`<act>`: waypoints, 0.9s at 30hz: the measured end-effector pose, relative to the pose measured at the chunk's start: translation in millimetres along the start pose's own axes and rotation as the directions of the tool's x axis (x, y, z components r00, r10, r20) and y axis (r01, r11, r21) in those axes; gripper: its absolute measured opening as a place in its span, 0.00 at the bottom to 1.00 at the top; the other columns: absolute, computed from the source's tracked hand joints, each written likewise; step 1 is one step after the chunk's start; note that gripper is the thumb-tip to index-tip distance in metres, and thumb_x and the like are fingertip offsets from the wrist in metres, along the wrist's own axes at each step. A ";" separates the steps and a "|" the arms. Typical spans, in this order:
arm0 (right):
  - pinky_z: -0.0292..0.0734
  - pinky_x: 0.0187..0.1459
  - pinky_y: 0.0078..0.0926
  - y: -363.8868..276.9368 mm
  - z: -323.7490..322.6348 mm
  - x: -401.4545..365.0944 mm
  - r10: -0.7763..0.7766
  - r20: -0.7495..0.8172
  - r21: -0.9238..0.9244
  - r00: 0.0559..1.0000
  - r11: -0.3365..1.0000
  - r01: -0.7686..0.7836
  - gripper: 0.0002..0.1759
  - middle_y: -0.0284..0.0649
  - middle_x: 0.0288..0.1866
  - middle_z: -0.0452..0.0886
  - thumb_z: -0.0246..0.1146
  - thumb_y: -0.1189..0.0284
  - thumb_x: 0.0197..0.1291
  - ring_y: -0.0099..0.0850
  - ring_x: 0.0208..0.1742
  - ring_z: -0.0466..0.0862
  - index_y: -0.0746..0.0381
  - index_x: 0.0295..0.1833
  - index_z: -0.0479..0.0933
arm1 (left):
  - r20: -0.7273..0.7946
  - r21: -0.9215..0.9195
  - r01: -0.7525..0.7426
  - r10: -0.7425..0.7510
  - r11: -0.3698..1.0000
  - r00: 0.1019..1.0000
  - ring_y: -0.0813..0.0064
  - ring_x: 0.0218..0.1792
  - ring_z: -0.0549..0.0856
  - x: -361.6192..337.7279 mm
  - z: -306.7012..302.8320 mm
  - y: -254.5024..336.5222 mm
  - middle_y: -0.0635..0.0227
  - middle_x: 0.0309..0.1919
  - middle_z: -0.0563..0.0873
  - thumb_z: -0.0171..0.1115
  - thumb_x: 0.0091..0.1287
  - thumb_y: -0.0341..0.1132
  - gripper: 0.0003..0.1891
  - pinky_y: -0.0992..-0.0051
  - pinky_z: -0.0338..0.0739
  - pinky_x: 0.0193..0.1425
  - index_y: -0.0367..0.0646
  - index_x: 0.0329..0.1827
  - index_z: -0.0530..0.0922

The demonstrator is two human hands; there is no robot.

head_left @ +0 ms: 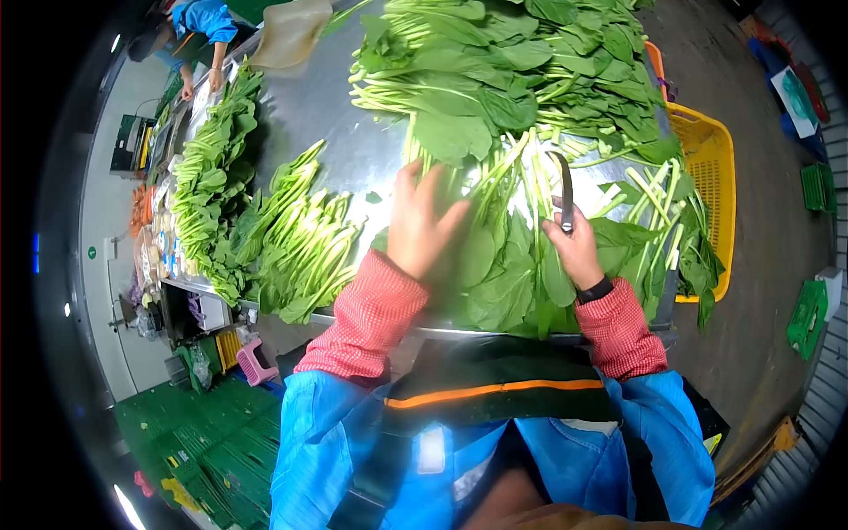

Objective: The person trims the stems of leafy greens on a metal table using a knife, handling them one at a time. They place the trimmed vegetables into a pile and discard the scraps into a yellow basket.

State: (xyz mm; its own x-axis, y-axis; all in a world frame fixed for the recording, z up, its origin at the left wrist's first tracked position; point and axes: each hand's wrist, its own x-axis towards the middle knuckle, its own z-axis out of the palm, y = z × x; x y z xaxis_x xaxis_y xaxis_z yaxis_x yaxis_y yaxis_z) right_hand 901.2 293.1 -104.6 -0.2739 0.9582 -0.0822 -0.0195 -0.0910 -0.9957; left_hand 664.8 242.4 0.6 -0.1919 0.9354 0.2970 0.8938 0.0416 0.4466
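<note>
One yellow crate (723, 212) beside the leaf-strewn metal table (296, 106), greens (698, 256) overhanging it

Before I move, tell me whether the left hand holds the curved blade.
No, the curved blade is in the right hand.

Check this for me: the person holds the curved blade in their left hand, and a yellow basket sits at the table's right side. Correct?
Not quite: the head view shows the curved blade in the right hand. The yellow basket is indeed at the table's right side.
</note>
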 end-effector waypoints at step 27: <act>0.75 0.31 0.33 -43.7 -107.9 10.4 -0.248 -0.017 -0.750 0.969 0.644 0.152 0.08 0.40 0.31 0.82 0.61 0.68 0.62 0.39 0.30 0.82 0.60 0.39 0.81 | 0.646 -0.730 0.645 -0.080 0.224 0.759 0.85 0.36 0.77 13.2 44.4 91.9 0.77 0.37 0.79 0.60 0.68 0.34 0.10 0.80 0.74 0.44 0.42 0.50 0.77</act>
State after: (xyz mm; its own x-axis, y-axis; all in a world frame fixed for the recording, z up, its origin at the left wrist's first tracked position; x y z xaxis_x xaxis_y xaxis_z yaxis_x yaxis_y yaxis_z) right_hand 1002.9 336.2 -66.7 -0.2440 0.9554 0.1664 0.6668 0.2899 -0.6866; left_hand 762.5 274.2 8.1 0.0453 0.9335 -0.3557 -0.2195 0.3567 0.9081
